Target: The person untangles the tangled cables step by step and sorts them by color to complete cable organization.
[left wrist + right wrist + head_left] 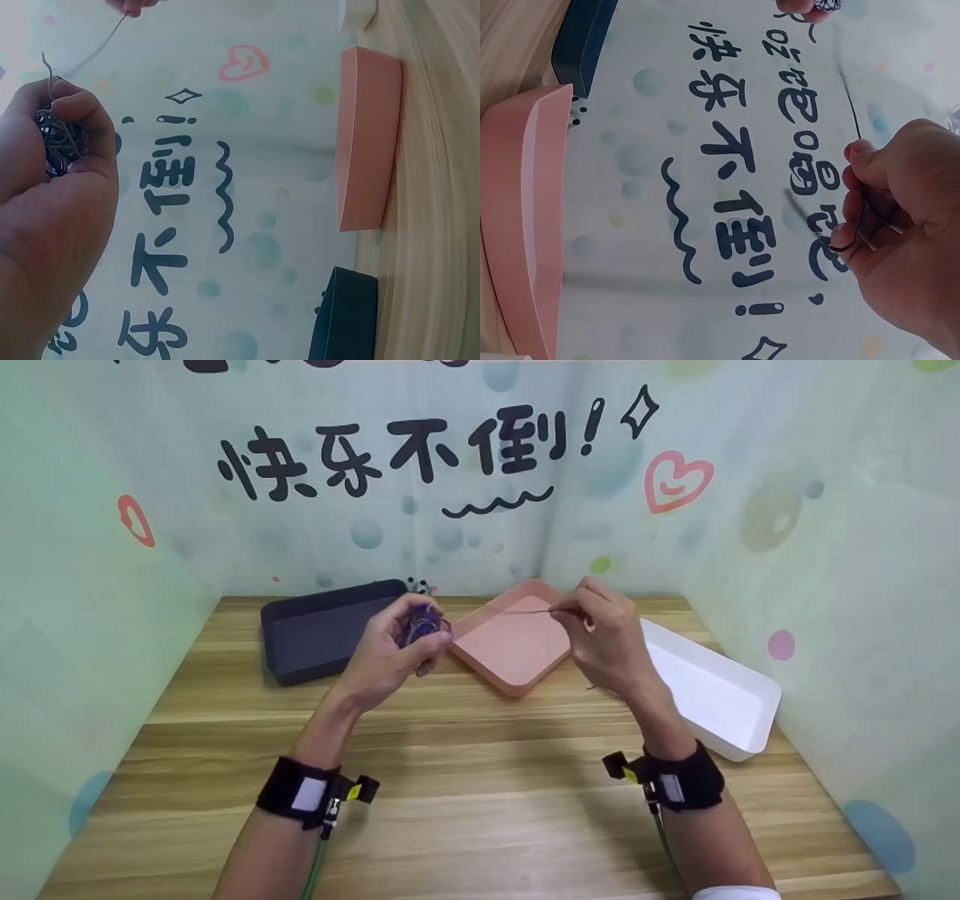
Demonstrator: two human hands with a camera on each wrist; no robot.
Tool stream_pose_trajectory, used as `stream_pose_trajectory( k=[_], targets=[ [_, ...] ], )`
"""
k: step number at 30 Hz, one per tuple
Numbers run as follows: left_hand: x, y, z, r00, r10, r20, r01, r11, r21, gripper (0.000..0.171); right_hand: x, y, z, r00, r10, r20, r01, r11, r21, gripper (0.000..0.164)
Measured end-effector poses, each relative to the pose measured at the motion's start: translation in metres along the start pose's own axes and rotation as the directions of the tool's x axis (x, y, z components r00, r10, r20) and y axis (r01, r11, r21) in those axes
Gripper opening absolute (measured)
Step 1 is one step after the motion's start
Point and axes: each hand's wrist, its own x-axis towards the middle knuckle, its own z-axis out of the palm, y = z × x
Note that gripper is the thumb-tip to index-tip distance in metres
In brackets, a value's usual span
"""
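My left hand [382, 656] is raised over the table and grips a dark blue-purple, shiny lump [422, 624] with thin cord wound around it. In the left wrist view, tangled grey loops [64, 142] show between curled fingers and thumb, and one short end sticks up. Much of the lump is hidden in the palm. Up to the right, my right hand [609, 641] pinches a thin dark cord [853, 105] between thumb and fingertip. The cord stretches from there toward the left hand, and its loose end curves below the right fingers.
Behind the hands, a dark tray [281, 671] stands on the left of the wooden table [480, 795], a pink tray [510, 687] in the middle and a white tray [766, 712] on the right. A printed curtain [405, 532] closes off the back and sides.
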Motion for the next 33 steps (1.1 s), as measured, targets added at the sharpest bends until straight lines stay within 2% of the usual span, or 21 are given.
stream_pose_trajectory(
  k=[4, 7, 11, 13, 17, 20, 24, 26, 28, 33],
  targets=[
    [-0.001, 0.001, -0.009, 0.999, -0.003, -0.054, 0.003, 1.000, 0.001, 0.029, -0.001, 0.010, -0.008, 0.999, 0.050, -0.002, -0.050, 0.999, 0.015, 0.008],
    [-0.001, -0.005, -0.015, 0.994, -0.018, -0.108, 0.018, 1.000, -0.003, 0.032, -0.004, 0.015, -0.011, 0.994, 0.112, 0.010, -0.113, 0.992, 0.053, 0.010],
    [-0.001, -0.016, -0.020, 0.988, -0.036, -0.149, 0.032, 0.999, -0.026, 0.031, -0.005, 0.009, -0.020, 0.973, 0.222, 0.057, -0.227, 0.968, 0.108, 0.011],
    [-0.002, -0.017, -0.020, 0.988, -0.039, -0.152, 0.033, 0.999, -0.040, 0.029, -0.009, 0.017, -0.024, 0.961, 0.263, 0.085, -0.271, 0.958, 0.098, 0.009],
    [-0.001, -0.017, -0.021, 0.990, -0.030, -0.140, 0.021, 0.998, -0.060, 0.027, -0.026, 0.048, -0.038, 0.941, 0.314, 0.123, -0.316, 0.949, -0.004, 0.006],
    [0.000, -0.017, -0.021, 0.990, -0.038, -0.137, 0.029, 0.997, -0.066, 0.029, -0.040, 0.067, -0.054, 0.932, 0.342, 0.118, -0.329, 0.938, -0.111, 0.006],
    [0.001, -0.018, -0.023, 0.986, -0.078, -0.147, 0.067, 0.995, -0.078, 0.033, -0.063, 0.087, -0.075, 0.908, 0.405, 0.108, -0.364, 0.891, -0.272, 0.005],
    [0.002, -0.019, -0.024, 0.984, -0.093, -0.151, 0.081, 0.993, -0.082, 0.035, -0.075, 0.097, -0.084, 0.881, 0.459, 0.117, -0.394, 0.847, -0.357, 0.006],
    [0.002, -0.020, -0.024, 0.981, -0.110, -0.158, 0.097, 0.992, -0.084, 0.038, -0.088, 0.107, -0.089, 0.838, 0.529, 0.132, -0.435, 0.795, -0.423, 0.008],
    [0.001, -0.023, -0.024, 0.974, -0.144, -0.174, 0.131, 0.988, -0.084, 0.039, -0.114, 0.129, -0.094, 0.701, 0.692, 0.172, -0.525, 0.664, -0.533, 0.009]
  ],
)
